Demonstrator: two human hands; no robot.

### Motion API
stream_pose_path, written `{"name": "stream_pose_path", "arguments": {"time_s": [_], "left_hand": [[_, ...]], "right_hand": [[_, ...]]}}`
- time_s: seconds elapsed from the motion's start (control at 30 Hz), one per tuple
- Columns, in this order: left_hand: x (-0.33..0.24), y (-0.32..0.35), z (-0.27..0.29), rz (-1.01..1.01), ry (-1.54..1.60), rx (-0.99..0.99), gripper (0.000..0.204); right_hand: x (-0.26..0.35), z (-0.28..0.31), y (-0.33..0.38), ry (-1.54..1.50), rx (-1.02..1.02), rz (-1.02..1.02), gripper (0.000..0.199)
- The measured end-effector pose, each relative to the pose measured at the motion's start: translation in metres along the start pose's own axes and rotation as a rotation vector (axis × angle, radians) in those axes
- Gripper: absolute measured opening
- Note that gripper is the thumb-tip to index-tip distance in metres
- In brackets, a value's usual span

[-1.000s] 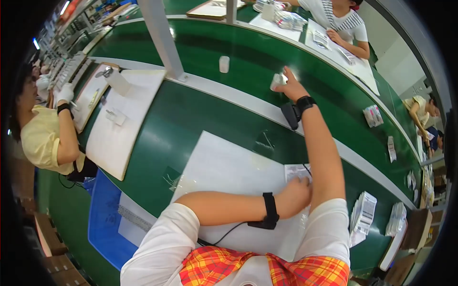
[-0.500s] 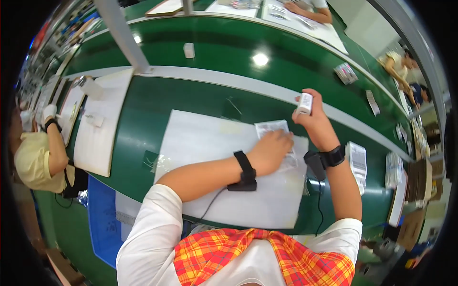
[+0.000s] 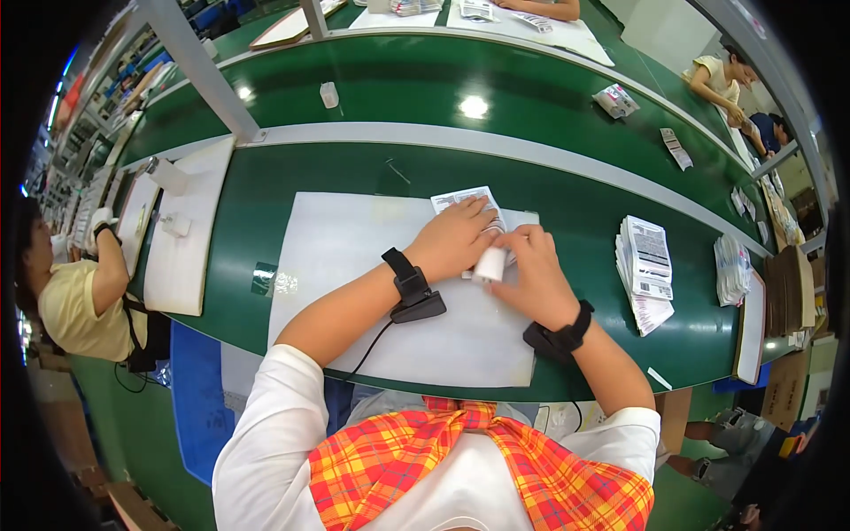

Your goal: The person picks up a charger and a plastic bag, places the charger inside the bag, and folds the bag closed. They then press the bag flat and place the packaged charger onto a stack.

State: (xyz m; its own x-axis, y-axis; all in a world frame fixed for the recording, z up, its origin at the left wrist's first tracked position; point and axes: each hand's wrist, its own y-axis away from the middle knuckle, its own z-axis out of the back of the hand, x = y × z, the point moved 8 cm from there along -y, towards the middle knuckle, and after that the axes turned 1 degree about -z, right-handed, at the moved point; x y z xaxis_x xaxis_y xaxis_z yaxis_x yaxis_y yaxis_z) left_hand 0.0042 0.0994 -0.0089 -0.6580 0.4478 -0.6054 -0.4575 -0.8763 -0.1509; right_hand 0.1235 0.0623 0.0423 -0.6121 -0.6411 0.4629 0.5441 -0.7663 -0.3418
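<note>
- Nearest my body, on the white mat at the front of the green bench, both my forearms come in from below, each with a black wrist strap.
- My right hand is closed around a small white cylinder, gripping it from the right; I judge a light, steady grip is best, so it does not slip or crush.
- My left hand lies palm down, fingers spread, on a printed paper sheet, its fingertips touching the cylinder; pressing the sheet flat should keep it from creeping while the cylinder sits against it.
- The cylinder stands between my two hands, just at the sheet's near edge; I would keep its end square to that edge.
- To my right, apart from the mat, lies a stack of printed leaflets, within reach.
- Farther off, a grey strip runs along the bench, and a small white container stands beyond it.
</note>
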Motion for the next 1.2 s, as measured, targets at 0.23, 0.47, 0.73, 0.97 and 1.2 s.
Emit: {"name": "stream_pose_path", "arguments": {"time_s": [0.23,0.47,0.73,0.97,1.2], "left_hand": [[-0.034,0.017,0.011,0.084,-0.399,-0.100,0.049],[-0.015,0.004,0.042,0.043,-0.206,-0.133,0.057],[0.005,0.001,0.059,0.011,0.612,-0.126,0.041],[0.027,-0.003,0.033,0.215,0.835,-0.307,0.032],[0.025,-0.002,0.032,0.239,0.837,-0.380,0.029]], "right_hand": [[-0.030,-0.015,-0.014,-0.134,-0.011,-0.274,0.039],[-0.038,-0.019,-0.026,-0.331,0.131,-0.338,0.021],[-0.050,-0.007,-0.027,-1.512,-0.008,-0.572,0.016],[-0.057,-0.020,-0.022,-1.172,0.088,-0.612,0.023],[-0.074,-0.037,-0.018,-0.990,-0.005,-0.679,0.026]]}}
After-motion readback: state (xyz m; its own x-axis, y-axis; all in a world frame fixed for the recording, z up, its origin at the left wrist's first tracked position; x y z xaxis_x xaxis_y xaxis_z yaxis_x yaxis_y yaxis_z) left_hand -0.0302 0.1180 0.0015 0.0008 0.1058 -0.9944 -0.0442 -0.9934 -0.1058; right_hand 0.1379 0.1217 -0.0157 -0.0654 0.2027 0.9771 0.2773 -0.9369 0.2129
